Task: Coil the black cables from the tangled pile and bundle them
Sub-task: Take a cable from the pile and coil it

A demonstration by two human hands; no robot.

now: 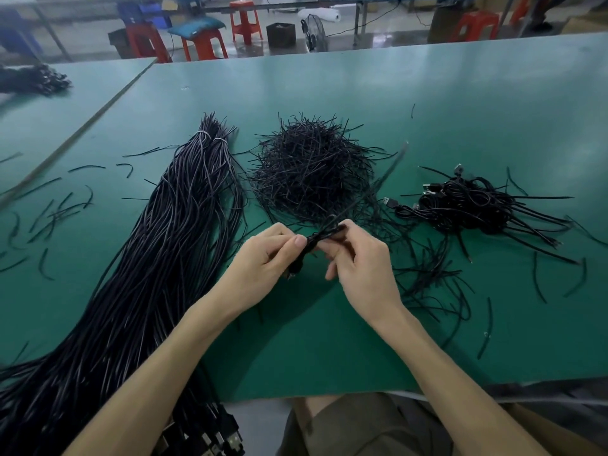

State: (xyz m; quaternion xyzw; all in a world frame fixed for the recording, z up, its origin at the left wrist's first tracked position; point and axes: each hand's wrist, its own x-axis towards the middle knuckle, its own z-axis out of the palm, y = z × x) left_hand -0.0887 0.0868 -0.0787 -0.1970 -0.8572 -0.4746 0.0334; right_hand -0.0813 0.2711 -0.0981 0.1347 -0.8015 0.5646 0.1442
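Our left hand [263, 256] and right hand [360, 263], close together, pinch a coil [317, 239] just this side of the tie pile [309, 169]; we judge tying underway, needing a snug twist next.

— Where are the arms?
— Both forearms reach forward, bare; the left hand [268, 255] and right hand [360, 263] meet in the middle, backs to the camera.
— And the fingers?
— Curled; the left thumb and forefinger pinch a black cable [316, 240]; the right fingertips grip it just beside them.

Both hands [316, 255] on a coiled cable [320, 236]
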